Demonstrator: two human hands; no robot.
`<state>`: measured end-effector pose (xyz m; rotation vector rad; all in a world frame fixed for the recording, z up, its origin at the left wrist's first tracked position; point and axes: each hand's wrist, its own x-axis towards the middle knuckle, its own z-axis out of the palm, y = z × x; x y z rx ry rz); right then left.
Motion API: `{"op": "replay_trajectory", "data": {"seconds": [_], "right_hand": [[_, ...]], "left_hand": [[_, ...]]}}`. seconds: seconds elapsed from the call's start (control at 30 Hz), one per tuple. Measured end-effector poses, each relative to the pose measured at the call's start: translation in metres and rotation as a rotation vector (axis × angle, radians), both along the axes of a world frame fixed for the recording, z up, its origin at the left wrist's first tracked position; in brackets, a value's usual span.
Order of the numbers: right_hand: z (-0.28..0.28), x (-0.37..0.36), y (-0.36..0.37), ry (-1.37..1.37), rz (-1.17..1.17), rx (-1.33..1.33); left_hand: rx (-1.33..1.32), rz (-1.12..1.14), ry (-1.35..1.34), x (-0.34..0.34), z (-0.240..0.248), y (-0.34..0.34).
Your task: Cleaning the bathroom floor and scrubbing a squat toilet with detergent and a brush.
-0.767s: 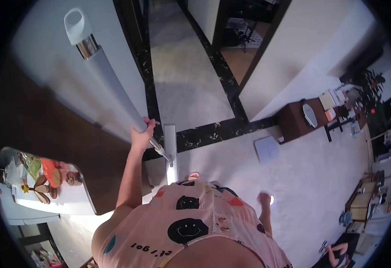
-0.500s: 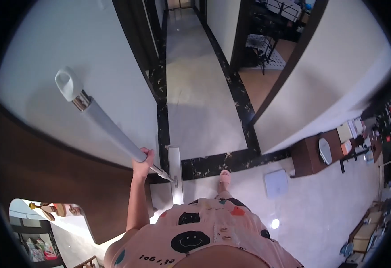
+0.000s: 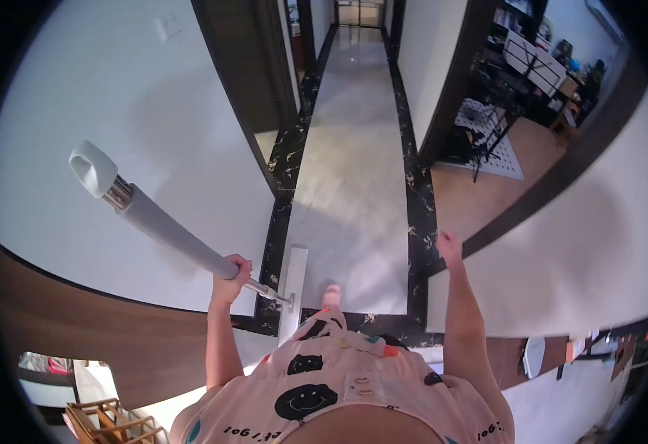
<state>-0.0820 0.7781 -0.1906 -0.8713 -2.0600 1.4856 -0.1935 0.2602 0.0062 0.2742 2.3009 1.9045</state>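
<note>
My left hand (image 3: 232,279) is wrapped round the grey grip of a flat mop (image 3: 179,237). Its pole slants from a white looped end cap (image 3: 93,169) at the upper left down to the floor. There the long, pale mop head (image 3: 294,277) lies along the dark stone border by the left wall. My right hand (image 3: 450,249) hangs out to the right, near the doorway frame, with nothing visible in it. Its fingers are small and blurred, so their pose is unclear. A foot in a pink slipper (image 3: 331,293) shows just right of the mop head.
Ahead runs a long hallway with a pale tiled floor (image 3: 355,170) and dark stone borders (image 3: 418,214). A doorway on the right shows a music stand (image 3: 535,66) on a spotted mat (image 3: 501,148). Behind at lower left is a wooden rack (image 3: 109,422); brown furniture (image 3: 509,359) stands lower right.
I have moved forward into the hallway, the mop head sliding ahead along the left border with me. My right hand has come into view, and the floor scale on the right is out of sight.
</note>
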Motion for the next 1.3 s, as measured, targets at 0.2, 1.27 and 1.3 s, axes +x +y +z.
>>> {"op": "replay_trajectory", "data": {"seconds": [0.2, 1.27, 1.3], "right_hand": [[0.041, -0.129, 0.001, -0.042, 0.367, 0.379], [0.458, -0.639, 0.05, 1.364, 1.978, -0.949], [0.461, -0.648, 0.045, 1.252, 2.03, -1.1]], "left_hand": [[0.079, 0.063, -0.03, -0.096, -0.008, 0.063], [-0.051, 0.286, 0.05, -0.565, 0.026, 0.309], [-0.107, 0.272, 0.115, -0.58, 0.021, 0.303]]}}
